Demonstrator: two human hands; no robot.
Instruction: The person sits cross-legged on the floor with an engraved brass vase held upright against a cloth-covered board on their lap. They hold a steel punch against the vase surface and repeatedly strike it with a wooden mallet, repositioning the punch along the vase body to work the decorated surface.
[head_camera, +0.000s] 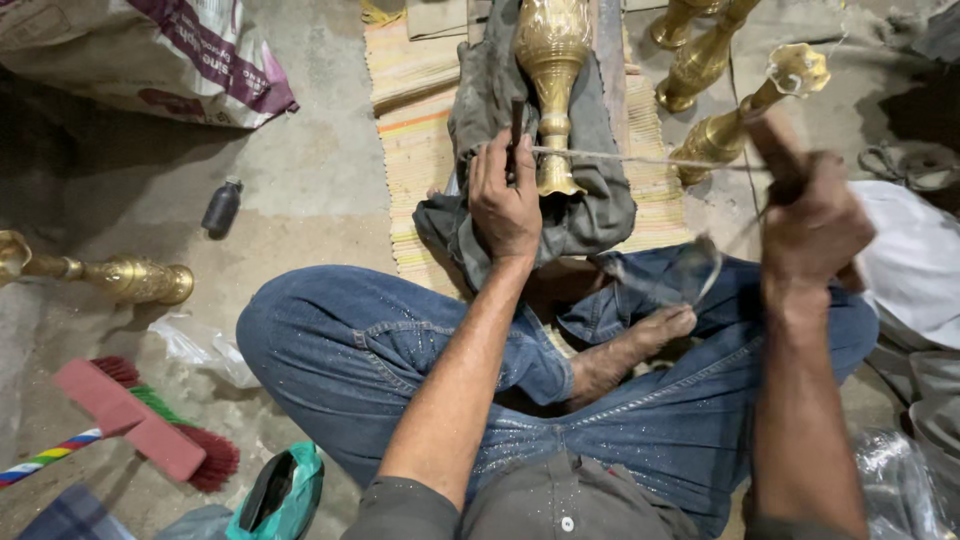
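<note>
I sit cross-legged on the floor in blue jeans. A golden brass vase-shaped piece (551, 60) lies on a grey cloth (590, 215) in front of my knees. My left hand (505, 195) grips a dark thin chisel-like tool (516, 125) upright against the narrow stem of the brass piece. My right hand (812, 225) is raised at the right and motion-blurred, closed on a wooden handle (775, 140) of a hammer-like tool. A thin metal rod (640, 159) runs across from the stem toward the right.
Several other brass pieces (735, 125) lie at the back right; another brass piece (125, 277) lies at the left. A striped mat (415, 150) is under the cloth. A brush (140, 425), small dark bottle (222, 206), printed sack (150, 50) and plastic bags surround me.
</note>
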